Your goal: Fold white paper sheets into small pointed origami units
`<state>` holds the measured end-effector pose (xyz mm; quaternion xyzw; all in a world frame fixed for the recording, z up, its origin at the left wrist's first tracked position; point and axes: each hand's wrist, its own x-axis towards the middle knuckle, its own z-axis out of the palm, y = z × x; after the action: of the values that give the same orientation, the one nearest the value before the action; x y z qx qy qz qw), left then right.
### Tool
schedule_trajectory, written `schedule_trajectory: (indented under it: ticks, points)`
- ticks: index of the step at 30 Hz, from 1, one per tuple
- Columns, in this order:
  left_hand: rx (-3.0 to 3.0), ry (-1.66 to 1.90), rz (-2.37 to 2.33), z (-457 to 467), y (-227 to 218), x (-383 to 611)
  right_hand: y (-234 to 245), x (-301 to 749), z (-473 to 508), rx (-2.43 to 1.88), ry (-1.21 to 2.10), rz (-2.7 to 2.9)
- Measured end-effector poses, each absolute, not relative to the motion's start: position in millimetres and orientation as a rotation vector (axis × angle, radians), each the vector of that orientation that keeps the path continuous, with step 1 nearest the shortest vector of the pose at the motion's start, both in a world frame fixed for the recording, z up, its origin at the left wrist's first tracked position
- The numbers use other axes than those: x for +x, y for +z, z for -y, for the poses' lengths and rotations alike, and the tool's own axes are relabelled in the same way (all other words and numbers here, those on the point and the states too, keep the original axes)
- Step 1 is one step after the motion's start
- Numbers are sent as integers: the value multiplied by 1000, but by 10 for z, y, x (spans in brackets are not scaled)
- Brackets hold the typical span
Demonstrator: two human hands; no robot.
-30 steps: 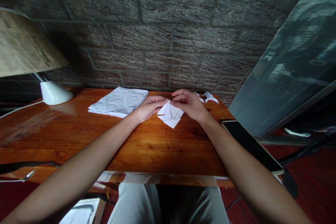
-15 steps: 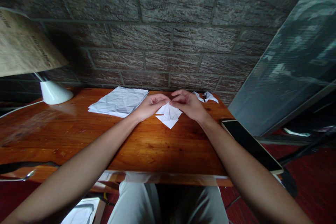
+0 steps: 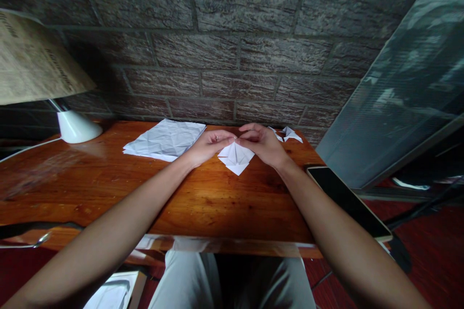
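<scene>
Between my hands is a small piece of folded white paper (image 3: 237, 158), diamond-shaped with pleats fanning down from its top point. My left hand (image 3: 212, 145) pinches that top point from the left, thumb and forefinger together. From the right, my right hand (image 3: 261, 142) pinches the same tip with its thumb and a finger, the other fingers curled above. The lower corner of the paper points toward me, just over the wooden table (image 3: 203, 203). Parts of the upper edge are hidden behind my fingertips.
Creased white sheets (image 3: 165, 139) lie left of my hands. Small folded paper pieces (image 3: 291, 134) sit at the back right. A tablet (image 3: 348, 202) rests along the right edge. A lamp (image 3: 78, 126) stands at the left, and a brick wall (image 3: 217, 53) rises behind.
The lower part of the folded paper looks slightly flatter and more even, its bottom corner a little higher. Both hands keep their pinch at the tip with hardly any movement.
</scene>
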<state>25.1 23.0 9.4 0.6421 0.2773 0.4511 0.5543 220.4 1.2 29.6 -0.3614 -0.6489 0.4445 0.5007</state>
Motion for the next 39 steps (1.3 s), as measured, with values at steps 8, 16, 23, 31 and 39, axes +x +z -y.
schedule_trajectory:
  ticks: [8,16,23,31,39]
  points:
    - [1446,970,-636,-225,124,211,292,2194,7,-873,1057,1604]
    - [1492,1011,-632,-228,107,220,297,2184,8,-877,1048,1596]
    - [1530,1092,-666,-205,121,242,299,2168,13,-859,1012,1606]
    - [1381,1054,-633,-206,97,291,300,2165,8,-888,971,1599]
    - [1351,1075,-672,-227,83,276,291,2181,-3,-898,947,1610]
